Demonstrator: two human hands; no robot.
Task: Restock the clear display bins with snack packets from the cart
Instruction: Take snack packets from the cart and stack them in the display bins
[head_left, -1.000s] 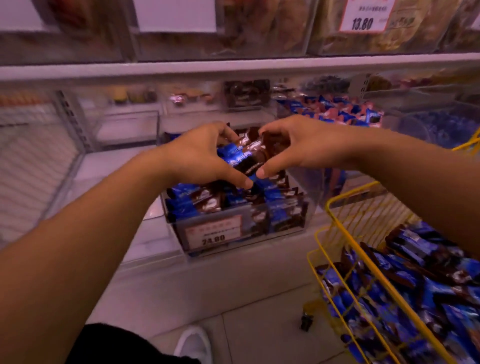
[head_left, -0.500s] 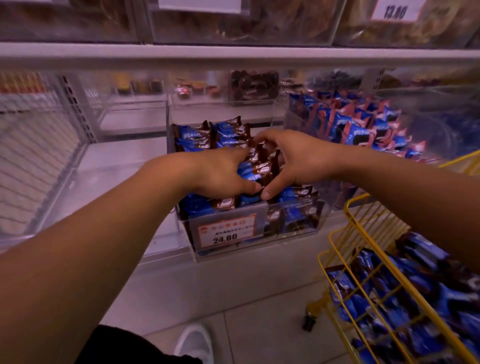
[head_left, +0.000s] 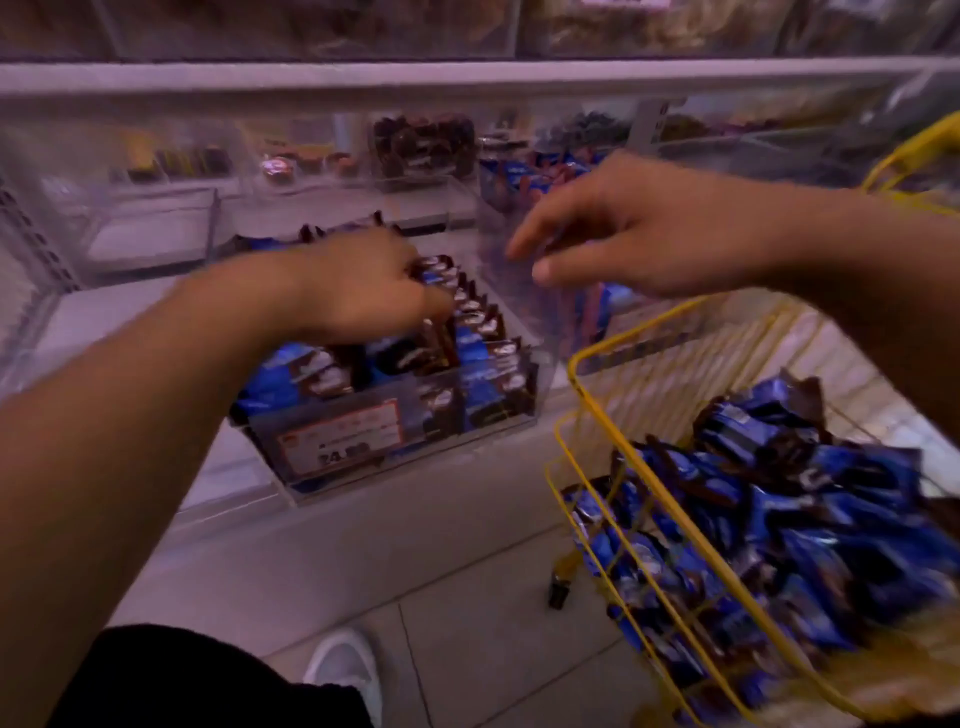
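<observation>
Two hands: left hand (head_left: 363, 291) pinches blue-brown snack packets (head_left: 467, 332) inside the clear plastic bin (head_left: 415, 441); right hand (head_left: 639, 228), fingers apart, empty, hovers above the yellow wire cart (head_left: 644, 467) rim.

Blue-and-brown snack packets (head_left: 483, 358) stand packed in the clear bin (head_left: 395, 441) on the shelf; more packets lie heaped in the yellow wire cart (head_left: 649, 483), right.
</observation>
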